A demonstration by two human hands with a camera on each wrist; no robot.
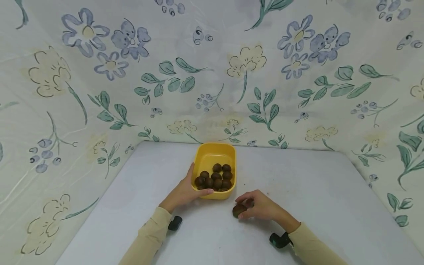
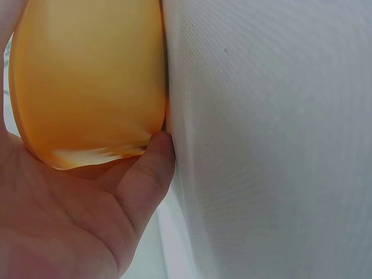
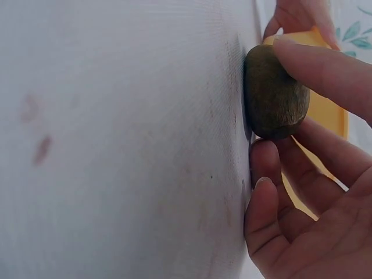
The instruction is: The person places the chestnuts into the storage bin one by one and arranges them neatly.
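A yellow plastic container [image 1: 212, 159] stands on the table, with several brown kiwis [image 1: 216, 176] gathered toward its near end. My left hand [image 1: 183, 189] grips the container at its near left corner, thumb along the front and fingers along the left side. To the right of the container, my right hand [image 1: 264, 208] pinches a single kiwi [image 3: 273, 93] between thumb and fingers. That kiwi is right at the tabletop in the right wrist view. In the left wrist view the container's yellow wall [image 2: 93, 75] fills the space by the left palm.
The white tabletop [image 1: 298, 176] runs back to a floral-patterned sheet [image 1: 212, 73] that rises behind it and along both sides. Small dark specks and faint reddish marks [image 3: 42, 149] dot the surface. Black wrist cameras [image 1: 279, 240] sit below the sleeves.
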